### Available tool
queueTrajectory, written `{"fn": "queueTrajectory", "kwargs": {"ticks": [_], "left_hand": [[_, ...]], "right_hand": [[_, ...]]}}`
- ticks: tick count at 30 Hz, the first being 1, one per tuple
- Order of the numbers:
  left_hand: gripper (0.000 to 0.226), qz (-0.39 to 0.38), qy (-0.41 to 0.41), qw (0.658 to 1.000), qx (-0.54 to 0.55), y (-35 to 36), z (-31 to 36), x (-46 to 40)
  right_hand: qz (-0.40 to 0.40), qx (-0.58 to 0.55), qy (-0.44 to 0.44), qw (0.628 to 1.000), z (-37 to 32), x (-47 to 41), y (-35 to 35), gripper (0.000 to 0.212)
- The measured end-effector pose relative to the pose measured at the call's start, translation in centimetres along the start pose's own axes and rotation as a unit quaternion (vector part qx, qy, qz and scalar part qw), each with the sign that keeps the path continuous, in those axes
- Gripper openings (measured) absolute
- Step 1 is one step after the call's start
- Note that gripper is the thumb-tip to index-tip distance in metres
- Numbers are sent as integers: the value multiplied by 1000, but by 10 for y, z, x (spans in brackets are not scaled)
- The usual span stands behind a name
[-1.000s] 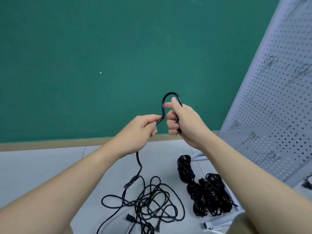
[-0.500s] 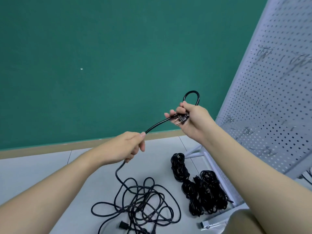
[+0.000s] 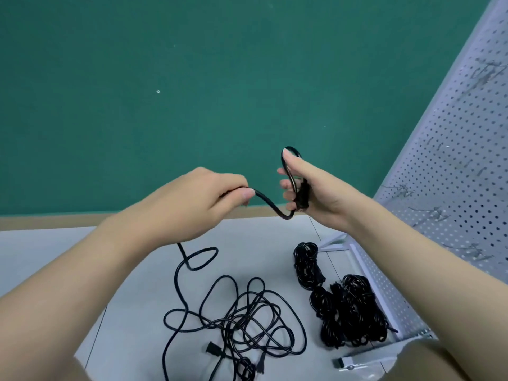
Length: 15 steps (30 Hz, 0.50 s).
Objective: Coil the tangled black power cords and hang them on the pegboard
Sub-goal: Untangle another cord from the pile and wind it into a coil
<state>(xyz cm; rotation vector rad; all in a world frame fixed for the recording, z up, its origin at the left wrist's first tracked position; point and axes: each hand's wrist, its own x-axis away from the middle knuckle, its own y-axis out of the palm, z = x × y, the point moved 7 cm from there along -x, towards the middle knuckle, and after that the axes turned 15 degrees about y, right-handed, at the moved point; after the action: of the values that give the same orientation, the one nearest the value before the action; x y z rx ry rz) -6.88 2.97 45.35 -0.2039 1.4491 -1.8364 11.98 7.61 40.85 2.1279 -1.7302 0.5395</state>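
Note:
My right hand [image 3: 310, 188] grips the plug end of a black power cord [image 3: 270, 206], with a small loop standing above my thumb. My left hand [image 3: 209, 199] pinches the same cord a short way along, and a low bend hangs between the two hands. From my left hand the cord drops to a loose tangle of black cords [image 3: 242, 325] on the floor. Several coiled black cords [image 3: 343, 306] lie in a heap beside the base of the white pegboard [image 3: 453, 171] at the right.
A green wall with a tan skirting strip [image 3: 55, 220] stands ahead. The floor is grey tile [image 3: 123, 325]. Metal hooks [image 3: 401, 189] stick out of the pegboard. A small white-and-black item [image 3: 354, 362] lies on the floor near my right knee.
My left hand has come up and toward my right hand, slackening the cord into a bend between them. My right hand has turned, holding the plug and loop more upright.

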Motion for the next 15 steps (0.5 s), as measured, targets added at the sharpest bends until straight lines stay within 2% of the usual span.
{"fn": "queueTrajectory", "kwargs": {"ticks": [2, 3, 6, 8, 11, 13, 15], "left_hand": [[30, 44, 8, 997, 66, -4, -1, -2], [26, 59, 14, 994, 92, -6, 0, -4], [19, 97, 39, 985, 136, -5, 6, -10], [14, 125, 38, 982, 140, 0, 5, -15], [21, 152, 9, 983, 107, 7, -5, -21], [26, 129, 5, 989, 77, 11, -7, -24], [40, 101, 15, 993, 63, 16, -7, -26]], "right_hand": [[-48, 68, 9, 996, 5, 4, 17, 99], [-76, 109, 12, 991, 9, 7, 26, 98], [-146, 188, 30, 971, 25, 15, 47, 61], [-176, 163, 57, 969, 33, 17, 53, 47], [-197, 89, 89, 972, 37, 19, 54, 48], [-214, 75, 86, 970, 35, 23, 55, 43], [-233, 64, 82, 967, 34, 27, 56, 31]]}}
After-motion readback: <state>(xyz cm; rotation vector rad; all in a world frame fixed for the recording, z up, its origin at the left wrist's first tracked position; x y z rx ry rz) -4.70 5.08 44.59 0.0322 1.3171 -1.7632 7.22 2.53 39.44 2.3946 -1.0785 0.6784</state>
